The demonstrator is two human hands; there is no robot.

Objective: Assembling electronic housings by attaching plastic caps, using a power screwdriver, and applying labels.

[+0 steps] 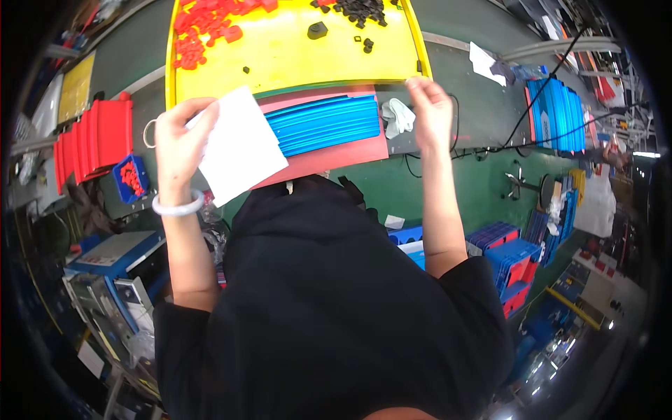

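My left hand [183,140] is closed on the edge of a white sheet [241,147], pinched between thumb and fingers and tilted over the left end of a stack of blue panels [325,122]. The stack lies on a flat pink-red sheet [343,157]. My right hand [432,112] is raised at the near right corner of a yellow tray [301,66]. Its thumb and fingertips are pressed together there; I cannot make out what is between them. Red small parts [203,28] lie in the tray's left half, black small parts [360,10] at its far right.
A pale crumpled cloth [397,117] lies right of the blue stack. At the left stand red panels [101,140] and a blue bin of red parts [131,178]. More blue panels [556,115] stand at the right, with black cables [514,133] close by.
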